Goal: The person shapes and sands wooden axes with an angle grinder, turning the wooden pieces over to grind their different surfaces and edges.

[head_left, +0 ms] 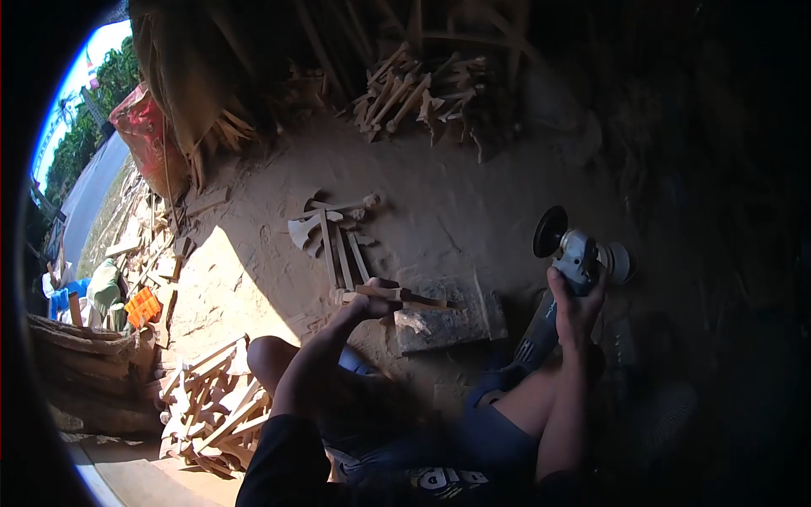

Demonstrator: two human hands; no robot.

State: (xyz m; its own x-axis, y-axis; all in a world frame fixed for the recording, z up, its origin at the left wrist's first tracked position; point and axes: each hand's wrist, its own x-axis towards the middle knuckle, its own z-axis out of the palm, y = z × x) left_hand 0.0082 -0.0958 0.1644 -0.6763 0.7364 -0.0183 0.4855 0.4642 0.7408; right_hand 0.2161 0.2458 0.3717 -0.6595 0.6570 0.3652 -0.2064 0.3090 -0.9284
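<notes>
My left hand (pixel 378 302) is closed round a slim wooden piece (pixel 405 296), which points right over a worn wooden block (pixel 452 324) on the ground. My right hand (pixel 580 297) grips an angle grinder (pixel 578 260) near its head. The grinder's dark round disc (pixel 551 231) faces up and left, apart from the wood, and its body slants down toward my right thigh. Beyond my left hand lie several carved wooden pieces (pixel 329 241), some axe-shaped.
A heap of carved pieces (pixel 220 410) lies by my left knee. Another pile (pixel 414 93) rests at the far side. At the left are a red sack (pixel 145 139), an orange object (pixel 143 308) and wood scraps. The right side is dark.
</notes>
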